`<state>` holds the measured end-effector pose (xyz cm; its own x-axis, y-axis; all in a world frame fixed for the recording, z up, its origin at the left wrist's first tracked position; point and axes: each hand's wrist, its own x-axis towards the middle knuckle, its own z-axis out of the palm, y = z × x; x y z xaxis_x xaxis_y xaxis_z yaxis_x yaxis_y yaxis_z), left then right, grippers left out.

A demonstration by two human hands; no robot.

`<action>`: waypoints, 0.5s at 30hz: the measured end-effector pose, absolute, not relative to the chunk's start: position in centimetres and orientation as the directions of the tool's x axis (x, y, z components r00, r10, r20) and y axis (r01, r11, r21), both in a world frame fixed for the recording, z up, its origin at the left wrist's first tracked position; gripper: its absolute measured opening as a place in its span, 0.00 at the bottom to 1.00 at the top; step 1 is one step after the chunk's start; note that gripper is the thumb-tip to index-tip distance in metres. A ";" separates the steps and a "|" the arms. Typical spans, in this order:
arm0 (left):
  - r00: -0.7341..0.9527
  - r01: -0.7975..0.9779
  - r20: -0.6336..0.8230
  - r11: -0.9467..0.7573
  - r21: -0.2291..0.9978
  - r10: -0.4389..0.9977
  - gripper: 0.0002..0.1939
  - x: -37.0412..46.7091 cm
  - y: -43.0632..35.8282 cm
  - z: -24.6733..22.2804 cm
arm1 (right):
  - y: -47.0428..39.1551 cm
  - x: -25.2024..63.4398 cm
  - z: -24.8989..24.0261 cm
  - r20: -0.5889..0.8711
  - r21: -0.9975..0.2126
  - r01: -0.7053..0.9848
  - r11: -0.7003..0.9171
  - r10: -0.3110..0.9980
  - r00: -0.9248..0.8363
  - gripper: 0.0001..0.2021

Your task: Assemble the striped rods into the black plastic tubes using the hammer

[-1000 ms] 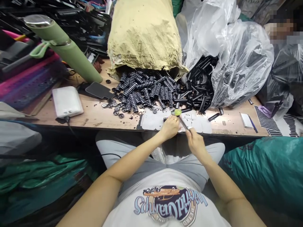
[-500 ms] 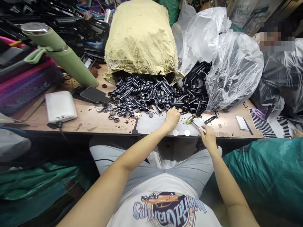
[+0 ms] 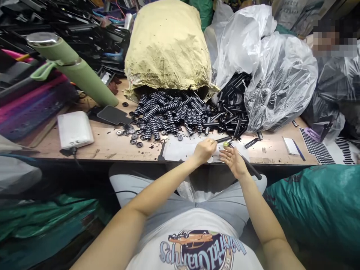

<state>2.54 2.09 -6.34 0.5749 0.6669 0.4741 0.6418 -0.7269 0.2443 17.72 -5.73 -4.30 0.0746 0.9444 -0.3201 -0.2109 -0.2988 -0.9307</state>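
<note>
My left hand (image 3: 206, 150) is closed over the white sheet (image 3: 180, 148), fingers pinched at one end of a slim black plastic piece (image 3: 224, 140) that points right. My right hand (image 3: 234, 162) is half turned up with its fingers apart, just right of the left one. Alongside it is a small hammer (image 3: 254, 171) with a yellow-green head and a black handle that reaches past the table's front edge. Whether the hand touches the handle is unclear. Behind my hands lie a heap of black plastic pieces (image 3: 229, 107) and a heap of ribbed black rollers (image 3: 171, 110).
A yellow sack (image 3: 168, 45) and a clear plastic bag (image 3: 284, 78) stand at the back. Leftward are a green bottle (image 3: 84, 75), a white box with a cable (image 3: 75, 129) and loose black discs (image 3: 137, 138). A person (image 3: 333, 39) is at the far right.
My left hand has come toward me from the heap's edge, with a black piece now showing in it. The right hand has moved left and spread its fingers; the hammer's handle now shows.
</note>
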 end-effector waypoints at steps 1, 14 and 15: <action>0.567 0.597 0.551 -0.767 0.237 0.612 0.12 2.0 1.0 -6.6 | -5.9 17.7 -4.2 -0.324 -0.910 -0.272 -0.313 0.946 -0.004 0.32; 0.539 0.776 0.419 -0.624 0.091 0.731 0.20 -6.6 6.5 -6.9 | -3.5 16.1 -4.1 0.089 -0.811 0.584 0.033 0.994 0.066 0.40; 0.595 0.754 0.360 -0.654 0.061 0.719 0.19 -7.3 7.9 -6.7 | -3.4 15.9 -4.3 0.114 -0.707 0.704 0.062 0.993 0.027 0.40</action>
<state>-7.25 7.87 -6.66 0.5947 0.7187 0.3603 0.7539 -0.6542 0.0607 15.89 -3.39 -4.33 0.0271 0.9931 0.1139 0.7043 0.0619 -0.7072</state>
